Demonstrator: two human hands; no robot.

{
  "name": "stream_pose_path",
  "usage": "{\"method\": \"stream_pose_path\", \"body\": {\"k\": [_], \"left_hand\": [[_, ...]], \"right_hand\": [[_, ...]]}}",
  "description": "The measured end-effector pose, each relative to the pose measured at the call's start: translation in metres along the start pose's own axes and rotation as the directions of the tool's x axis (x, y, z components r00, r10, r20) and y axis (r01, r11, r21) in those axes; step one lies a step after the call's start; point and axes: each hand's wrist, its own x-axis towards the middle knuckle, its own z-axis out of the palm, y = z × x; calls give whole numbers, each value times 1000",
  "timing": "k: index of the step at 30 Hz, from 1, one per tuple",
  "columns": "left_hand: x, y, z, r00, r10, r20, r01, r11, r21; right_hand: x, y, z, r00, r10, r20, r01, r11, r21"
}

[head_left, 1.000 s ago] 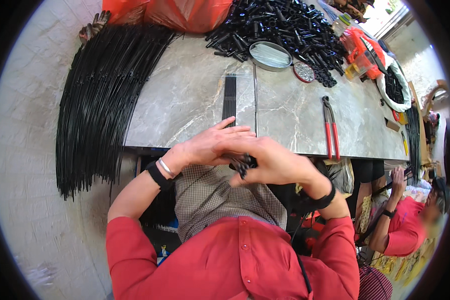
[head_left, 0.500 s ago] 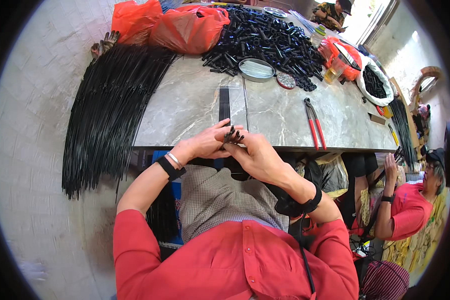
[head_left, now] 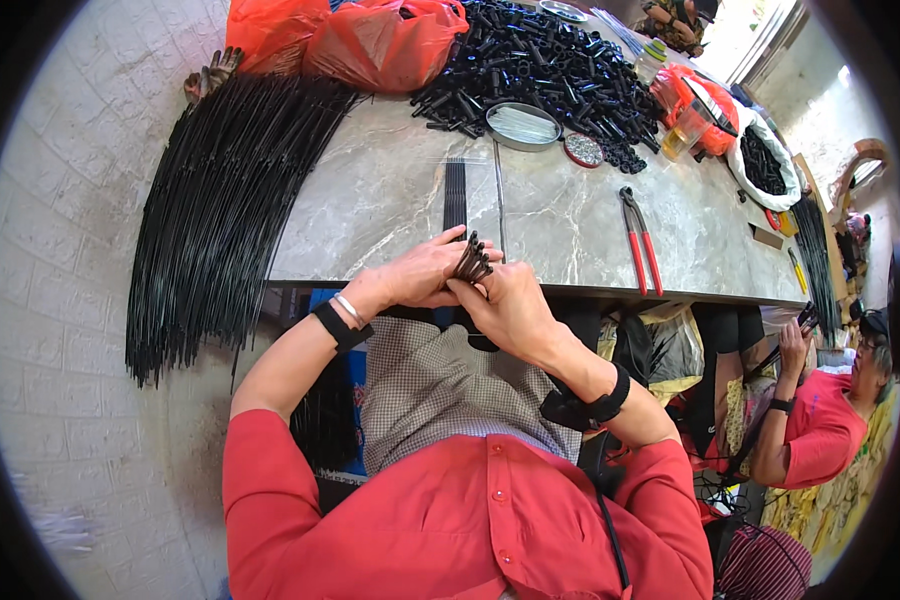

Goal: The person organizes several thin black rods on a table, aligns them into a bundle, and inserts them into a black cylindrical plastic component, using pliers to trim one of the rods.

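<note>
Both hands have crept forward from the lap to the table's near edge over the last second, so the little bundle of black rods now pokes up right at that edge. The left hand and right hand are closed around it from either side, fingers pinching the rods together. Looks like the bunch is being squared up, with the long black strip just beyond and red-handled pliers off to the right.
</note>
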Motion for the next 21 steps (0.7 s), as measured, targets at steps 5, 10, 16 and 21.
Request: {"method": "stream_pose_path", "body": {"k": [5, 10, 16, 21], "left_hand": [[3, 0, -1, 998, -3, 64, 1, 999, 33], [-1, 0, 3, 1000, -6, 23, 3, 995, 99], [-3, -3, 4, 993, -24, 112, 17, 997, 69], [-4, -4, 4, 989, 2, 150, -54, 940, 338]], "right_hand": [[0, -4, -8, 1000, -16, 13, 15, 995, 99], [6, -26, -21, 999, -3, -40, 17, 932, 362], [7, -28, -28, 991, -117, -65, 133, 915, 381], [12, -40, -38, 996, -87, -10, 81, 870, 486]]}}
